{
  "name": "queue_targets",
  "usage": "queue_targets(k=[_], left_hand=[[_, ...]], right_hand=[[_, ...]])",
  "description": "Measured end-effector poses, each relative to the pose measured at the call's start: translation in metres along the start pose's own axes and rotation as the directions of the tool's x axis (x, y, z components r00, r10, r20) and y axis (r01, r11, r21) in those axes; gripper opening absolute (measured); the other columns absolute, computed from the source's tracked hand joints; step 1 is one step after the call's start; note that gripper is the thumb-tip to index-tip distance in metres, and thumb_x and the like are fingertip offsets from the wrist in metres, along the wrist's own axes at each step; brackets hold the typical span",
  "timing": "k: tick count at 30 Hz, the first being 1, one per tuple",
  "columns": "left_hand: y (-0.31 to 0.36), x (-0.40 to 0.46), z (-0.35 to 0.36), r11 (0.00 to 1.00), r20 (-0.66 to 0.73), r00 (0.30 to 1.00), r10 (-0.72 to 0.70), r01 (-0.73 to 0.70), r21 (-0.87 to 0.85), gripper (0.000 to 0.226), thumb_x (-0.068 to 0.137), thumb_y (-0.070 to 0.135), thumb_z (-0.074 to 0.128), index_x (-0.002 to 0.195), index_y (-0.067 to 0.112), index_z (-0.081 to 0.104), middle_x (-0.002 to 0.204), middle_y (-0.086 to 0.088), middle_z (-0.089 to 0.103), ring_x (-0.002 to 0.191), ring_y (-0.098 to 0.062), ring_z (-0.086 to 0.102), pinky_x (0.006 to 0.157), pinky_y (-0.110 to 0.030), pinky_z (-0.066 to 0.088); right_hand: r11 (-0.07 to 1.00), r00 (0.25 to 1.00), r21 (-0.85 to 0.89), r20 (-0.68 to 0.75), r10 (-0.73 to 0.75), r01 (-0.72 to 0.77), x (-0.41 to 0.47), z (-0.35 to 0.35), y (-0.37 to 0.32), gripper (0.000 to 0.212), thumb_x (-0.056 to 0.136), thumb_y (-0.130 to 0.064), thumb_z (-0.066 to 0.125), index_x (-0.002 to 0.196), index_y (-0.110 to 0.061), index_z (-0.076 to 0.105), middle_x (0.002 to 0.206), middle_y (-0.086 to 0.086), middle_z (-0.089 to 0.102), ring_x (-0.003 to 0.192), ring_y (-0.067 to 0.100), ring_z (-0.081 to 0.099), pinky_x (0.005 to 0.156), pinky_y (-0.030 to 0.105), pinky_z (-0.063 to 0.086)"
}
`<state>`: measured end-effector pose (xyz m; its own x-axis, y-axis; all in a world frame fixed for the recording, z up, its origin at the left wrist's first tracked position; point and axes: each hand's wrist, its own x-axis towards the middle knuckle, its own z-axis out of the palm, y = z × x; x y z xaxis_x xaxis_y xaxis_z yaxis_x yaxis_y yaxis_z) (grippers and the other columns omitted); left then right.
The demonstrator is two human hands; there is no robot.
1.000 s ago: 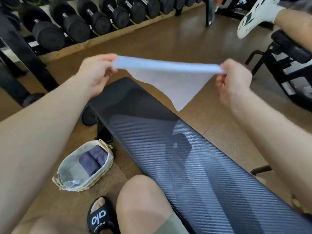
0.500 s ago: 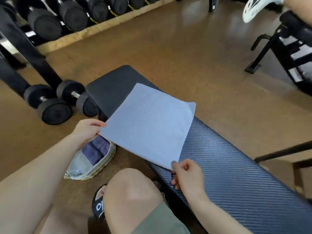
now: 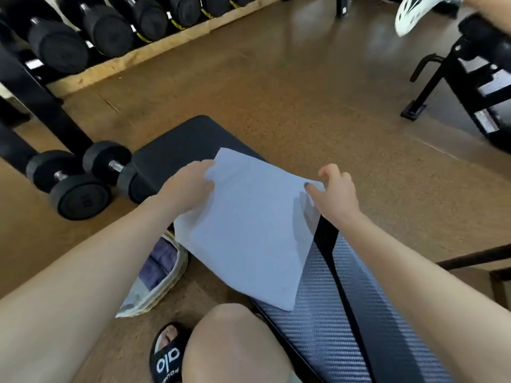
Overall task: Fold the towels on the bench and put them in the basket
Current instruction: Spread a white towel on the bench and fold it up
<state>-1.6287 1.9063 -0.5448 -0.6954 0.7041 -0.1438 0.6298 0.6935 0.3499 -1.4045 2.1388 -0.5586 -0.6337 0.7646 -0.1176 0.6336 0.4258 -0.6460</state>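
Note:
A pale blue towel [image 3: 249, 233] lies spread on the black bench [image 3: 331, 327], one edge hanging over the bench's left side. My left hand [image 3: 190, 186] pinches the towel's far left edge. My right hand [image 3: 336, 193] grips its far right corner. On the floor left of the bench, partly hidden under my left arm and the towel, stands a woven basket [image 3: 166, 283] with a pale lining, and dark blue folded towels [image 3: 160, 261] lie in it.
Two black dumbbells [image 3: 80, 183] lie on the floor left of the bench's far end, by a dumbbell rack [image 3: 110, 31]. A black machine frame [image 3: 470, 87] stands at the right with another person's shoe above it. My knee [image 3: 235, 341] and sandalled foot [image 3: 166, 352] are near the basket.
The towel came down from mid-air onto the bench. Both hands moved from its near corners up to its far edge.

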Motion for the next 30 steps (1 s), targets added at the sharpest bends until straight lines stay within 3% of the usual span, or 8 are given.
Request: queue_targets(k=[2,6,9,11,14,17,21,30], left_hand=[[0.013,0.023,0.003,0.997,0.015,0.999,0.041,-0.042,0.07,0.054,0.104,0.022,0.043,0.157,0.026,0.031,0.159,0.001,0.037,0.141,-0.026,0.04,0.107,-0.043,0.041],[0.025,0.065,0.003,0.969,0.047,0.994,0.099,-0.108,0.223,0.053,0.105,0.012,0.039,0.156,0.022,0.033,0.159,-0.001,0.037,0.138,-0.027,0.041,0.106,-0.042,0.042],[0.022,0.088,0.003,0.92,0.108,0.982,0.152,-0.18,0.348,0.033,0.099,0.007,0.039,0.128,0.016,0.052,0.131,-0.008,0.055,0.111,-0.031,0.054,0.092,-0.045,0.05],[0.021,0.095,0.003,0.899,0.118,0.977,0.179,-0.211,0.385,0.02,0.097,0.007,0.039,0.111,0.014,0.051,0.11,-0.007,0.056,0.095,-0.028,0.054,0.081,-0.044,0.051],[0.023,0.103,0.001,0.908,0.076,0.976,0.205,-0.219,0.356,0.012,0.098,0.01,0.042,0.105,0.016,0.05,0.104,-0.002,0.052,0.085,-0.024,0.054,0.072,-0.037,0.047],[0.023,0.111,-0.001,0.889,0.08,0.971,0.226,-0.239,0.389,0.009,0.1,0.014,0.044,0.104,0.015,0.053,0.104,-0.002,0.052,0.082,-0.022,0.053,0.067,-0.033,0.041],[0.022,0.11,-0.008,0.88,0.069,0.97,0.233,-0.24,0.409,0.01,0.101,0.014,0.043,0.104,0.016,0.052,0.101,-0.002,0.054,0.079,-0.021,0.053,0.063,-0.033,0.038],[0.02,0.06,-0.059,0.838,-0.077,0.935,0.346,-0.272,0.473,0.013,0.103,0.026,0.051,0.102,0.015,0.058,0.097,-0.002,0.063,0.079,-0.023,0.06,0.062,-0.036,0.046]], right_hand=[[0.998,0.995,-0.016,0.078,0.064,-0.063,0.021,0.007,0.002,0.029,0.094,-0.039,0.062,0.114,-0.02,0.052,0.115,0.004,0.057,0.101,0.025,0.055,0.082,0.039,0.049],[0.967,0.975,0.155,0.127,0.184,-0.203,0.036,0.013,0.012,0.014,0.09,-0.022,0.062,0.093,-0.014,0.052,0.087,0.003,0.062,0.076,0.02,0.053,0.062,0.033,0.038],[0.915,0.945,0.272,0.217,0.244,-0.299,0.045,0.009,0.02,0.018,0.089,-0.022,0.068,0.085,-0.016,0.051,0.074,0.0,0.054,0.067,0.018,0.048,0.059,0.03,0.036],[0.865,0.911,0.346,0.328,0.252,-0.363,0.05,0.005,0.023,0.014,0.092,-0.02,0.068,0.085,-0.013,0.058,0.08,0.003,0.062,0.077,0.018,0.058,0.068,0.029,0.044],[0.84,0.887,0.374,0.396,0.239,-0.393,0.056,0.003,0.031,0.014,0.09,-0.019,0.071,0.082,-0.01,0.063,0.093,0.008,0.072,0.099,0.024,0.065,0.095,0.039,0.048],[0.8,0.893,0.436,0.366,0.262,-0.413,0.057,0.004,0.035,0.018,0.088,-0.016,0.072,0.087,0.002,0.069,0.093,0.007,0.075,0.1,0.025,0.067,0.097,0.042,0.049],[0.833,0.942,0.45,0.24,0.236,-0.323,0.054,0.006,0.036,0.029,0.086,-0.021,0.074,0.09,0.007,0.067,0.087,0.005,0.073,0.084,0.021,0.065,0.075,0.035,0.052],[0.948,0.998,0.317,0.061,-0.009,-0.01,0.03,-0.036,0.014,0.022,0.088,-0.029,0.075,0.077,-0.01,0.069,0.07,0.007,0.066,0.062,0.02,0.058,0.057,0.038,0.051]])
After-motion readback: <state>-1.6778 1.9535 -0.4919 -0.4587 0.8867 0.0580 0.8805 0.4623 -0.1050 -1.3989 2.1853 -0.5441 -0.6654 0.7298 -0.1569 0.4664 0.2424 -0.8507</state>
